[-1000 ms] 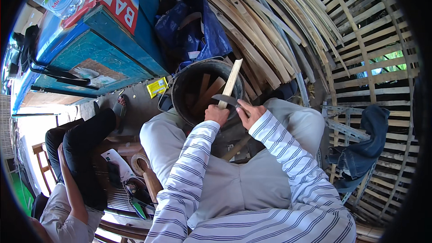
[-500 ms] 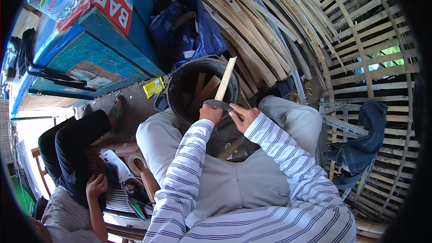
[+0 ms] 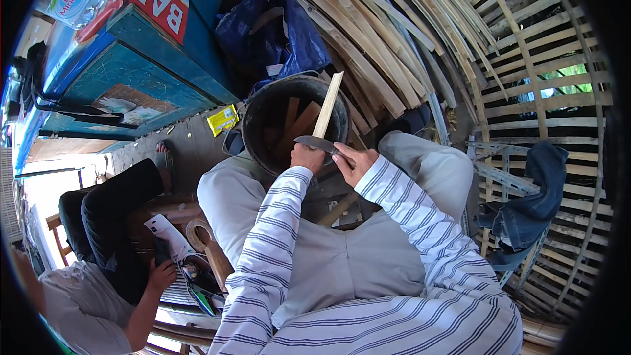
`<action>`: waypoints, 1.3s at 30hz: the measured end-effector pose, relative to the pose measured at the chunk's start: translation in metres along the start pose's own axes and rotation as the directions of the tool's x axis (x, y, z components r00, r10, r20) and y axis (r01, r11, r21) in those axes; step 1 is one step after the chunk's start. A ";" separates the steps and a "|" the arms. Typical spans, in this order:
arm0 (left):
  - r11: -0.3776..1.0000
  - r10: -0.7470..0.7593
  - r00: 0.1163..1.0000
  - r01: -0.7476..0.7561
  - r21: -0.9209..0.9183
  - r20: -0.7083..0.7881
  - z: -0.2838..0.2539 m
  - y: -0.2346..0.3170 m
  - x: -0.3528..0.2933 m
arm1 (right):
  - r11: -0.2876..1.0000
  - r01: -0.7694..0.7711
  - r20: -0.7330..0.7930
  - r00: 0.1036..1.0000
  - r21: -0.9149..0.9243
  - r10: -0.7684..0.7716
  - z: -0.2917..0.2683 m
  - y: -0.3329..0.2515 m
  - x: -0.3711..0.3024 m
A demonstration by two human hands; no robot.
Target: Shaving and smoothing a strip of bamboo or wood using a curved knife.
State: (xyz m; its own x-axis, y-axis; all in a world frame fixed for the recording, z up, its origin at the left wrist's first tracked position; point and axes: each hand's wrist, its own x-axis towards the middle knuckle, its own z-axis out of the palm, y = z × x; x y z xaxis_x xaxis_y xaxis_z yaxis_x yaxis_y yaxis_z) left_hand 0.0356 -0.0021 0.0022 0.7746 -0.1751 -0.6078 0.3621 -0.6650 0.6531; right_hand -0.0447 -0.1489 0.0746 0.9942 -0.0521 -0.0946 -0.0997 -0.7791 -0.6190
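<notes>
In my left hand (image 3: 307, 157), closed around its lower end, a pale bamboo strip (image 3: 327, 106) points up and away over the bucket. My right hand (image 3: 355, 164) grips a knife by its handle, which the fingers mostly cover. The dark knife blade (image 3: 311, 141) lies across the strip just above my left fist, its tip pointing left. Beneath both hands is a dark bucket (image 3: 252, 135) with several brown wood pieces (image 3: 303, 123) inside, standing between my knees.
Long wooden strips (image 3: 368, 46) are stacked beyond the bucket, beside a blue tarp bag (image 3: 299, 52). A blue cabinet (image 3: 158, 66) stands left, a yellow packet (image 3: 223, 120) on the floor. At lower left a person's hand (image 3: 161, 276) touches a dark object. Jeans (image 3: 542, 184) hang at right.
The strip and both hands have shifted slightly up in the picture, the knife still against the strip. The other person's hand has moved right, onto a dark object.
</notes>
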 end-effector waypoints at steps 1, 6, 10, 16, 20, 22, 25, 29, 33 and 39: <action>1.000 -0.003 1.000 0.002 -0.022 -0.018 0.001 0.001 -0.002 | 1.000 0.025 -0.008 1.000 -0.004 -0.025 -0.005 -0.002 0.000; 0.987 -0.158 0.986 0.156 0.043 0.054 0.003 0.007 0.006 | 0.996 -0.086 -0.159 0.983 0.034 0.090 -0.009 0.014 0.020; 1.000 -0.024 0.998 0.023 -0.012 -0.058 0.002 0.000 0.004 | 0.997 0.027 -0.034 0.999 0.074 -0.024 0.000 0.005 0.008; 0.989 -0.041 0.999 0.041 -0.144 0.004 -0.006 0.004 -0.003 | 0.999 -0.004 0.042 0.999 0.035 0.002 -0.007 -0.007 0.005; 0.974 -0.154 0.988 0.156 -0.163 0.024 -0.005 0.018 -0.004 | 0.993 0.020 -0.064 0.998 0.119 -0.012 -0.007 0.004 0.010; 0.966 -0.191 0.980 0.196 -0.169 0.047 -0.009 0.023 -0.004 | 0.990 0.029 -0.086 0.996 0.139 -0.017 -0.004 0.006 0.013; 0.982 -0.181 0.977 0.187 -0.041 0.109 -0.011 0.017 0.004 | 0.999 0.008 -0.101 0.995 0.033 -0.005 0.001 0.001 0.018; 0.989 -0.073 0.994 0.060 -0.138 -0.086 0.000 0.007 0.001 | 1.000 0.016 -0.027 0.999 -0.016 -0.016 0.002 0.007 0.014; 0.984 -0.166 0.980 0.172 -0.050 0.110 -0.007 0.014 0.005 | 0.985 -0.113 -0.158 0.978 0.134 0.133 -0.002 0.015 0.032; 0.994 -0.065 0.997 0.062 -0.095 -0.032 -0.006 0.020 -0.007 | 0.992 -0.104 -0.101 0.989 0.071 0.111 -0.007 0.012 0.031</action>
State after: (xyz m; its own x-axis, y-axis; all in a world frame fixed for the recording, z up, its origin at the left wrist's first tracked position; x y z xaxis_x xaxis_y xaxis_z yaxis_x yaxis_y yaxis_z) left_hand 0.0405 -0.0098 0.0229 0.7659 -0.1079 -0.6339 0.4569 -0.6024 0.6545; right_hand -0.0150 -0.1642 0.0694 0.9761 -0.2009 -0.0830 -0.2049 -0.7233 -0.6594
